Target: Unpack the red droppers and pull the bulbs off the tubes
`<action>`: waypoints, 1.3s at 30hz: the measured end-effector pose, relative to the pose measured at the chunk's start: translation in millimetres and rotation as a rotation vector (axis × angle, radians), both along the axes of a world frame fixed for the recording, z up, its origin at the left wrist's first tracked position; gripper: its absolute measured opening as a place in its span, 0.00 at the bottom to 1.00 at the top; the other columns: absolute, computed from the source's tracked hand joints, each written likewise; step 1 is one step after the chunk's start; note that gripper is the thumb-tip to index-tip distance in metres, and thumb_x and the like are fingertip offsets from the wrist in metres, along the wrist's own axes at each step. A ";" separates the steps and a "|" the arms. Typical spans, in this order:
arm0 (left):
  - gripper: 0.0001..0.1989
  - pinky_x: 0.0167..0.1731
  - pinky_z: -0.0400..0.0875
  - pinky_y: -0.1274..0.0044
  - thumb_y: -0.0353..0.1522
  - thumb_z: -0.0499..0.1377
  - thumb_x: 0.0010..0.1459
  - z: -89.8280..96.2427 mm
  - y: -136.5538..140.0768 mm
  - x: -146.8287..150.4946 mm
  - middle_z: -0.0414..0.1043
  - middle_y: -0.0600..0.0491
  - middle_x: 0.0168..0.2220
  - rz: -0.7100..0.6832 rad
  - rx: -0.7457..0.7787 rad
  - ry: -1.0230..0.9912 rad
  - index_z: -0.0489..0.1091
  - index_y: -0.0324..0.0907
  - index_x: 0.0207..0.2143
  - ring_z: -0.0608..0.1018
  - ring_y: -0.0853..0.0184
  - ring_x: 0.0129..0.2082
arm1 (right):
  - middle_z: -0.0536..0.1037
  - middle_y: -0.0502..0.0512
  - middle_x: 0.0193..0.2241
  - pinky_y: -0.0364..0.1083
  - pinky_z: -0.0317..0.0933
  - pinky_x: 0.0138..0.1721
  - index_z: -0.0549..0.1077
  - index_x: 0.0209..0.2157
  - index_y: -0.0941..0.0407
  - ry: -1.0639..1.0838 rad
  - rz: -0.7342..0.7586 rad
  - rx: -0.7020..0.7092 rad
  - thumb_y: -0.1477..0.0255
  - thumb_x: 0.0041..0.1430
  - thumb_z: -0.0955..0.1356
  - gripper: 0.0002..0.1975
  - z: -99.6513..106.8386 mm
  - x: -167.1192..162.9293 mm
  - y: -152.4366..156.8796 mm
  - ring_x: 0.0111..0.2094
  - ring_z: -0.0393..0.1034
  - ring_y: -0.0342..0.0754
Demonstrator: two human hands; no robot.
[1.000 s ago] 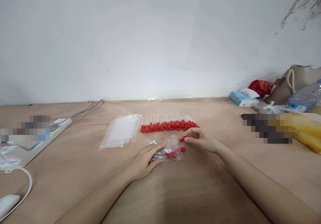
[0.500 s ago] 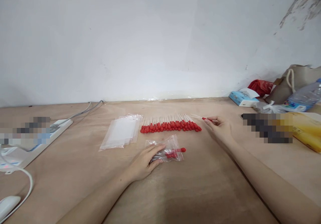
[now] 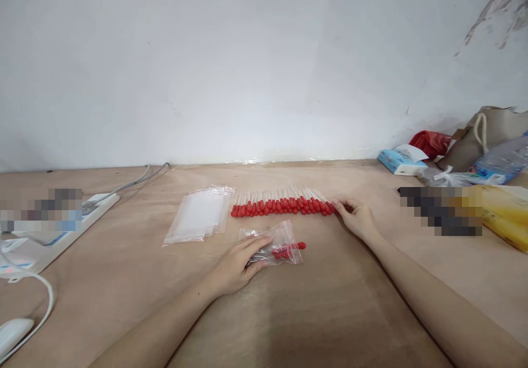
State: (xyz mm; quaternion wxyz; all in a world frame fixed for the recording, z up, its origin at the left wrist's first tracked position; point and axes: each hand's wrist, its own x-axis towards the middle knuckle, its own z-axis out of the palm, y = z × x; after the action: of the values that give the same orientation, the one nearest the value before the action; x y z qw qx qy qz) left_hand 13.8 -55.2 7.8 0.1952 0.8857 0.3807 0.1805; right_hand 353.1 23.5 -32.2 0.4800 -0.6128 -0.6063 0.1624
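Note:
A row of droppers (image 3: 280, 206) with red bulbs and thin clear stems lies side by side on the table, bulbs towards me. At the right end of this row, my right hand (image 3: 353, 217) pinches the red bulb of the last dropper between thumb and fingertips. My left hand (image 3: 241, 261) holds a clear plastic bag (image 3: 284, 233) in front of the row, its fingers over the bag and thumb along the near side. Red bulbs lie in the bag, and one pokes out at its right. The fingers partly hide the bag's left end.
A stack of flat clear zip bags (image 3: 198, 214) lies left of the row. At far left are a white power strip (image 3: 78, 236) with cables and a white mouse (image 3: 14, 332). A tissue box (image 3: 400, 161), a plastic bottle (image 3: 503, 161) and a yellow package (image 3: 507, 214) stand at right.
My right hand has moved slightly left and towards me, bringing its dropper from a slanted position apart from the row to the row's right end. My left hand stays on the bag.

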 end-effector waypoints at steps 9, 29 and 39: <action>0.24 0.52 0.60 0.67 0.37 0.50 0.59 0.8 -1.7 0.1 0.58 0.51 0.56 0.012 -0.003 -0.037 0.52 0.49 0.57 0.63 0.63 0.54 | 0.72 0.53 0.22 0.44 0.59 0.29 0.71 0.26 0.56 -0.070 0.137 0.102 0.59 0.51 0.64 0.14 34.4 -36.9 -34.5 0.25 0.64 0.44; 0.23 0.53 0.59 0.68 0.35 0.50 0.59 -0.2 0.4 -1.2 0.57 0.52 0.56 -0.007 -0.033 -0.084 0.51 0.48 0.57 0.62 0.64 0.55 | 0.74 0.52 0.31 0.45 0.60 0.37 0.73 0.35 0.53 -0.174 0.856 -0.089 0.68 0.57 0.61 0.11 42.1 -109.6 -61.2 0.33 0.65 0.46; 0.25 0.54 0.57 0.68 0.35 0.50 0.59 0.4 -0.2 -0.8 0.55 0.53 0.57 0.000 -0.046 -0.051 0.47 0.49 0.58 0.60 0.65 0.56 | 0.73 0.49 0.30 0.41 0.59 0.30 0.72 0.34 0.56 -0.140 0.844 -0.290 0.74 0.42 0.69 0.12 46.6 -108.0 -65.7 0.29 0.66 0.43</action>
State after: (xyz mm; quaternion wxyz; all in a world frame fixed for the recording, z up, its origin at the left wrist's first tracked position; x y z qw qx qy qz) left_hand 13.0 -55.3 8.1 0.2253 0.8761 0.3795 0.1943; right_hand 245.1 -42.2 14.4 0.2390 -0.3824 -0.8052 0.3851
